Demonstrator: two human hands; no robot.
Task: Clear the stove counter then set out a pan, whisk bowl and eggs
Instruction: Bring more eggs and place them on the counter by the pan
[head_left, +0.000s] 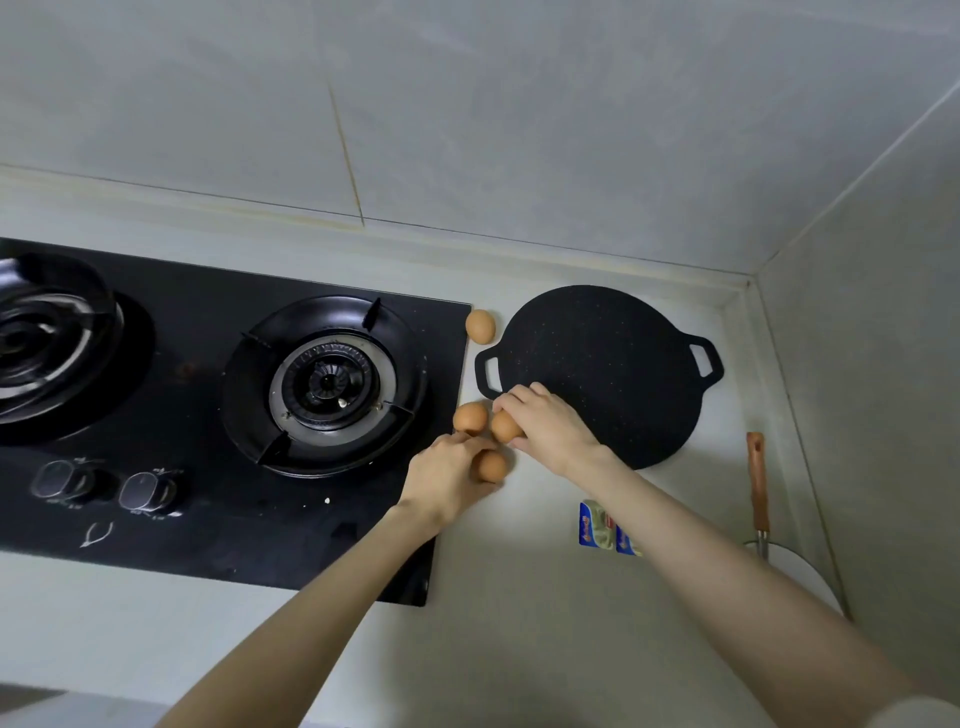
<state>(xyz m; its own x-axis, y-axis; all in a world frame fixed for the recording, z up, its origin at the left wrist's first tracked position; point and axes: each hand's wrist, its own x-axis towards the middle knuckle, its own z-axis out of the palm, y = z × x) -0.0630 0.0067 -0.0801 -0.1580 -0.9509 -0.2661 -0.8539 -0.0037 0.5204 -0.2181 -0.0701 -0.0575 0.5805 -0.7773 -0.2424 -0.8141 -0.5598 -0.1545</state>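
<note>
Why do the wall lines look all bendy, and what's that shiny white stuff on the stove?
Head view: the wide lens bends the wall seams and stretches both forearms; the white streaks are light glinting off the left burner and the knobs; shadows by the eggs are soft.

Pale grey tiled walls (467, 104) meet in a corner above a light countertop (519, 597).

The pale worktop (519, 597) carries a flat black two-handled pan (608, 364) in its far corner. Left of the pan sits the inset black hob (208, 415). One egg (480, 326) lies just beside the pan's far-left rim, and three more eggs (470, 417) cluster at its near-left rim. Two blue packets (597, 525) lie nearer than the pan, and a wooden-handled utensil (757, 483) lies to its right.
</note>
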